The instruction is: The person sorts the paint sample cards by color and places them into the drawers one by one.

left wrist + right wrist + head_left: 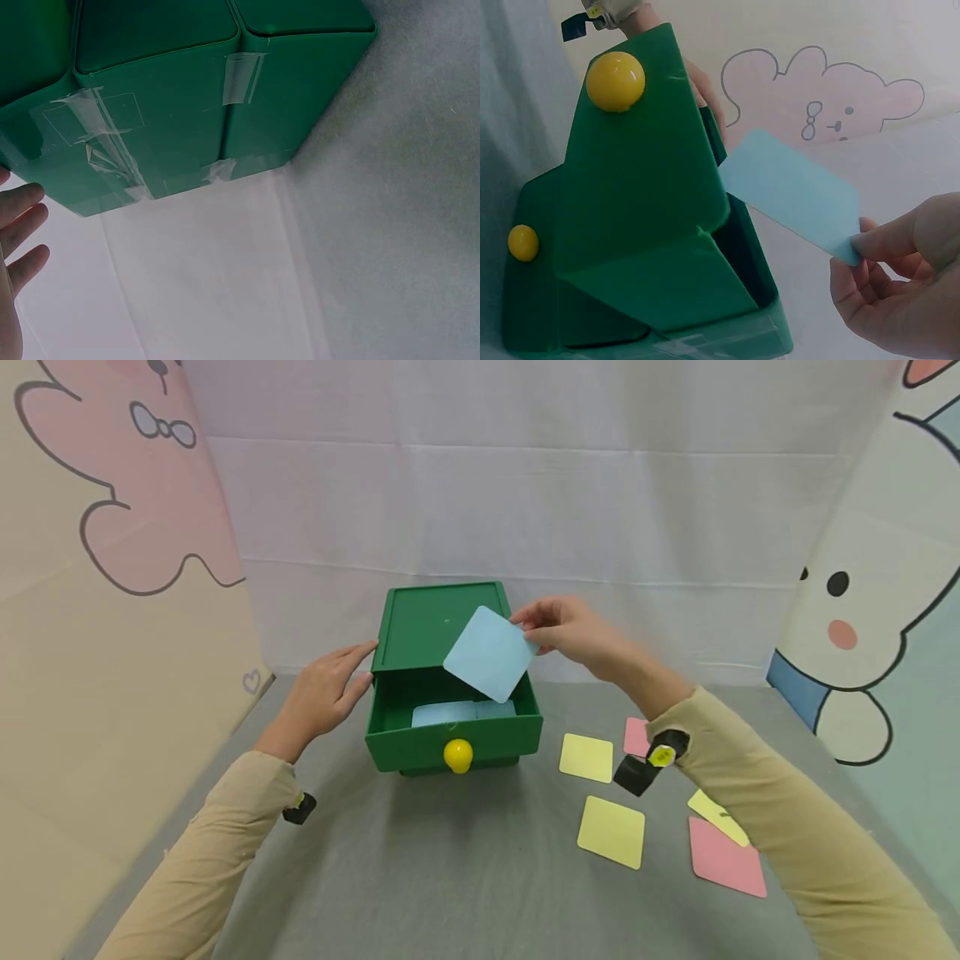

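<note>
My right hand [573, 635] pinches a light blue square card [489, 656] by one corner between thumb and fingers. Tilted, the card overlaps the pulled-out drawer [382, 745] of a green drawer box [442, 618] in the head view. Inside that drawer lie other light blue cards [444, 713]. The drawer's front has a round yellow knob [458, 756]. On the box's left, my left hand [318, 693] has its fingers stretched out, fingertips right at the side wall. In the right wrist view the pinched card [795, 195] slants over the drawer's edge.
On the grey table [465, 877] to the right lie yellow cards [611, 832] and pink cards [726, 858], partly under the right forearm. A second yellow knob [523, 243] shows lower on the box. Clear tape [105, 127] joins the box sections. A white cloth [525, 510] hangs behind.
</note>
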`<state>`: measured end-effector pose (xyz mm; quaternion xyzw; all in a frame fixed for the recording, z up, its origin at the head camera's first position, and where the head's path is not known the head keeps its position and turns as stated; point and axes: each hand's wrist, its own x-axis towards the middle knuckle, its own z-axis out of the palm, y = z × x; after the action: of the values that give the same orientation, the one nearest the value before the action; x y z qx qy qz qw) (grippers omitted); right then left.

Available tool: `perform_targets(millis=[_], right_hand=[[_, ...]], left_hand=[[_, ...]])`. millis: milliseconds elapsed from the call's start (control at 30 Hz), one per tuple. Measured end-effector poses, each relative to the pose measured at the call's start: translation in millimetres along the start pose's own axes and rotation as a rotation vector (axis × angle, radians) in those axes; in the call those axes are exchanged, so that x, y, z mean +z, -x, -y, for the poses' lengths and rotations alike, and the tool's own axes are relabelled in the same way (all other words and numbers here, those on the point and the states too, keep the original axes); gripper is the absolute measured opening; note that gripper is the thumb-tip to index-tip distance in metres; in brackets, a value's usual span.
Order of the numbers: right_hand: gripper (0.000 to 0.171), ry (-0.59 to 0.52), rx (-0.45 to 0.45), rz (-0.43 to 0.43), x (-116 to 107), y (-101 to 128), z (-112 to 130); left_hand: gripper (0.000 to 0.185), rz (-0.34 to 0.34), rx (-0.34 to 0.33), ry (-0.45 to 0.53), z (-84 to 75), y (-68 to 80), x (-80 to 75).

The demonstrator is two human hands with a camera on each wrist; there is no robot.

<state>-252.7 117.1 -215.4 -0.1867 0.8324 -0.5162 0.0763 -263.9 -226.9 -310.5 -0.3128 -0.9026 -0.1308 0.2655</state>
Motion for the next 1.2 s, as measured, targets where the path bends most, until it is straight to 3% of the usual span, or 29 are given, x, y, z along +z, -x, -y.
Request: perform_targets(millis=[567, 933, 1200], right_hand=[[0.021, -0.018, -0.148, 0.146, 71, -16, 2], [0.021, 0.083, -0.15, 0.192, 82, -19, 0], [0.023, 0.16, -0.195, 0.286, 87, -19, -2]], left_hand=[[0.046, -0.016, 0.018, 0.016, 1.8, 2.3, 2.0], [0.047, -0.028, 0.021, 0.014, 1.2, 2.3, 2.5], [0.047, -0.032, 0.015, 0.014, 1.6, 2.7, 2.9]])
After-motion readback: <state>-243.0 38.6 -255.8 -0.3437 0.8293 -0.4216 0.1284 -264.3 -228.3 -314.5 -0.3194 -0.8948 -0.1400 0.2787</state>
